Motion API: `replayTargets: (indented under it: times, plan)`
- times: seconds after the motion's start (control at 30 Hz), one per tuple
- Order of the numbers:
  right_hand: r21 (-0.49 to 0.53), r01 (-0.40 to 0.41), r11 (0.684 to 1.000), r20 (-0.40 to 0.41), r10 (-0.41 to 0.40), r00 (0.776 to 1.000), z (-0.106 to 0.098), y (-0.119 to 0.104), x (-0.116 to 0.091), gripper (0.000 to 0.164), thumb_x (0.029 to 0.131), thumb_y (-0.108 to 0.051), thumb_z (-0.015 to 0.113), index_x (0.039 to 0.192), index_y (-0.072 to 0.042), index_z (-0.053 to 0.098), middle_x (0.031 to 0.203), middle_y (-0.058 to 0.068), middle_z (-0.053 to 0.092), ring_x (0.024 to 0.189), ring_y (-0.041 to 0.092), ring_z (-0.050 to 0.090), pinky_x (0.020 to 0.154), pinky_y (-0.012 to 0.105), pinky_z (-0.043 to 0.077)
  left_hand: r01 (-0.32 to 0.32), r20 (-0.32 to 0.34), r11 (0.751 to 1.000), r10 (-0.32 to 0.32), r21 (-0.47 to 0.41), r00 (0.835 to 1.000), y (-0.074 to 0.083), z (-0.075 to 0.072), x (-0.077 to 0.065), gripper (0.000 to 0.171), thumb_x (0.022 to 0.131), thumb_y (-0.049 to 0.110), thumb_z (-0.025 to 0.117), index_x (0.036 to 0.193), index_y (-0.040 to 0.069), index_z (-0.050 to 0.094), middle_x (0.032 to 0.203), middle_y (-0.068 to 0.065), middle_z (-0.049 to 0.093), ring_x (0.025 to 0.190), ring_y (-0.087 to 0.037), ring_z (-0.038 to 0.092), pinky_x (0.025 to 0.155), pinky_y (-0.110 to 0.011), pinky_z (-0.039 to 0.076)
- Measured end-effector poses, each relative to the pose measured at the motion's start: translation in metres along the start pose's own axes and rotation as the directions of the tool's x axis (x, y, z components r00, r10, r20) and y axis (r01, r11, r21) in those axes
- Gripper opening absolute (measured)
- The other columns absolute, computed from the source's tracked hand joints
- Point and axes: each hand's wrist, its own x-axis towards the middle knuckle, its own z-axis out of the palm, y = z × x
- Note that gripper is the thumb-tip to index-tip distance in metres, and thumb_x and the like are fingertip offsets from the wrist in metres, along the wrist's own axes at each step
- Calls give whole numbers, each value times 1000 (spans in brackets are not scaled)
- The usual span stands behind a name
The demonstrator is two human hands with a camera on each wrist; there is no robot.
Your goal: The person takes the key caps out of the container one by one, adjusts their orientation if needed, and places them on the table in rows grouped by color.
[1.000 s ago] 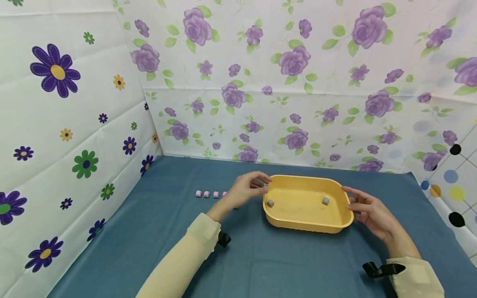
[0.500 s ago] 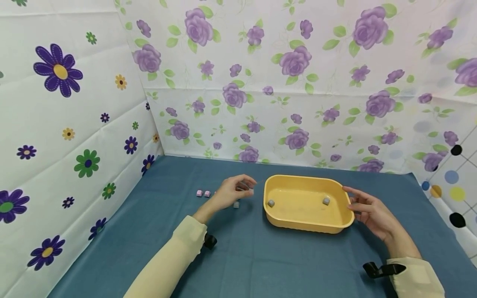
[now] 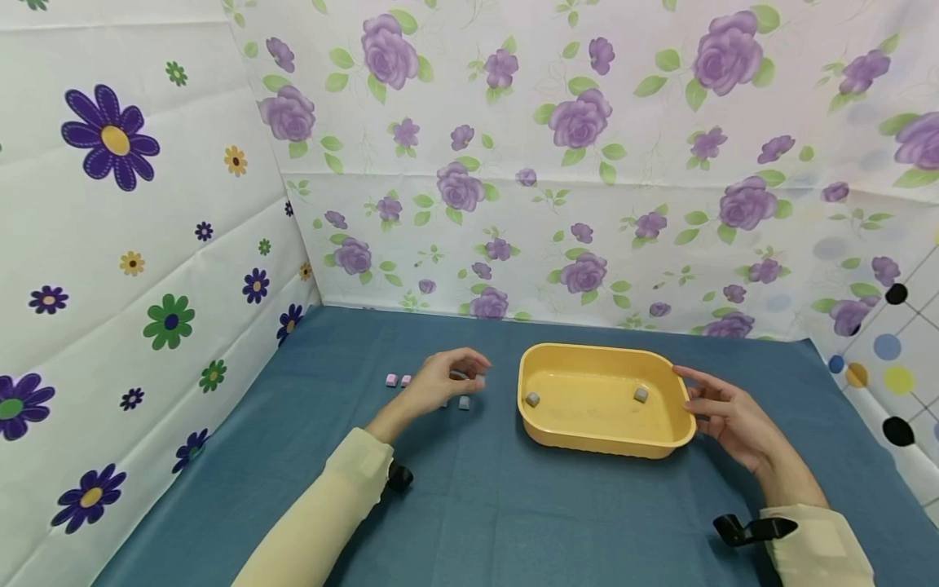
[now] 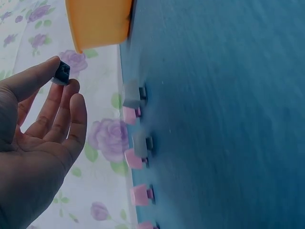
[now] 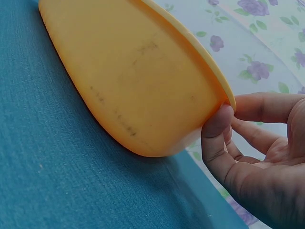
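My left hand (image 3: 438,381) pinches a small grey cube (image 4: 62,73) between thumb and fingertips, raised above the blue cloth and left of the yellow tray (image 3: 597,445). Under and beside this hand, pink cubes (image 4: 140,195) stand in a row on the cloth, partly hidden by it in the head view. Two grey cubes (image 3: 465,403) are there too, nearer to me than the pink row. Inside the tray lie two more, one grey cube (image 3: 532,399) at the left end and another grey cube (image 3: 641,395) toward the right. My right hand (image 3: 737,420) grips the tray's right rim (image 5: 228,90) between thumb and fingers.
Blue cloth (image 3: 557,522) covers the table. A white sheet with purple roses (image 3: 462,187) hangs behind it, and a daisy-print sheet (image 3: 169,322) closes off the left side. Dotted, tile-patterned fabric (image 3: 910,359) borders the right.
My left hand has drawn leftward from the tray's left rim to above the cubes on the cloth, the grey cube still pinched. My right hand has stayed on the tray, which has not visibly moved.
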Motion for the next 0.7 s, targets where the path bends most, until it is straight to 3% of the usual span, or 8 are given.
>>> replayTargets:
  times: [0.13, 0.2, 0.37, 0.43, 0.7]
  plan:
    - [-2, 1, 1000, 1, -1, 1000, 0, 0, 0, 64, 99, -2, 55, 156, -5, 24, 106, 7, 50, 89, 16, 63, 76, 35, 57, 9, -18, 1000, -8, 14, 1000, -4, -5, -4, 26, 91, 21, 72, 117, 22, 67, 111, -8, 66, 96, -17, 64, 81, -33, 53]
    - [-5, 0, 1000, 1, 0, 1000, 0, 0, 0, 65, 99, -2, 55, 156, -5, 23, 106, 7, 50, 89, 16, 63, 75, 35, 57, 28, -20, 1000, -27, 14, 999, 5, -8, -10, 26, 91, 18, 71, 117, 18, 67, 113, -12, 66, 98, -22, 64, 82, -36, 54]
    - [-16, -6, 1000, -3, 6, 1000, 0, -1, 1, 65, 99, -3, 56, 156, -5, 23, 107, 7, 50, 89, 16, 63, 75, 34, 57, 42, -22, 999, -42, 19, 999, -3, -10, -14, 28, 92, 9, 70, 119, 13, 66, 112, -14, 66, 100, -27, 63, 84, -43, 53]
    - [-16, -6, 1000, -6, 6, 1000, 0, -1, 1, 65, 99, -3, 56, 156, -5, 23, 106, 7, 50, 89, 16, 63, 74, 34, 57, 35, -26, 999, -34, 32, 999, -16, -10, -12, 28, 92, 10, 70, 118, 16, 67, 111, -8, 67, 99, -23, 63, 83, -40, 53]
    - [-13, -2, 1000, -10, 2, 1000, 0, -1, 0, 66, 99, -3, 57, 156, -5, 24, 106, 7, 50, 88, 16, 63, 74, 35, 57, 34, -3, 999, -34, 40, 999, -24, -17, -20, 28, 92, 6, 69, 119, 7, 66, 110, -11, 67, 97, -21, 63, 82, -39, 53]
